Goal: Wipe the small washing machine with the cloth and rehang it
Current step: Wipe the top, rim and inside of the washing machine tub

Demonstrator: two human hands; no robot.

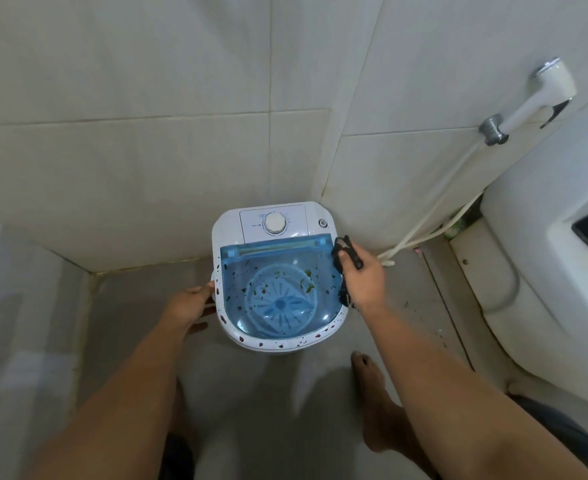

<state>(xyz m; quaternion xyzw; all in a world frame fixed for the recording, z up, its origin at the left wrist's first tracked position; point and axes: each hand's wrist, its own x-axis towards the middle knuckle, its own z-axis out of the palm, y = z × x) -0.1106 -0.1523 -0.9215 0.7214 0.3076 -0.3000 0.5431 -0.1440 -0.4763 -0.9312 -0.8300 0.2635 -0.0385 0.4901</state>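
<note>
The small white washing machine stands on the floor in the tiled corner. Its clear blue lid is down, and dark red and green specks dot the lid and the white rim. A round dial sits on the back panel. My right hand is at the machine's right edge, shut on a dark cloth that presses against the lid's right side. My left hand rests against the machine's left side, fingers curled at the rim with nothing held in them.
A white toilet stands close on the right. A bidet sprayer hangs on the wall above it, its hose running down to the floor behind the machine. My bare feet are on the grey floor just in front.
</note>
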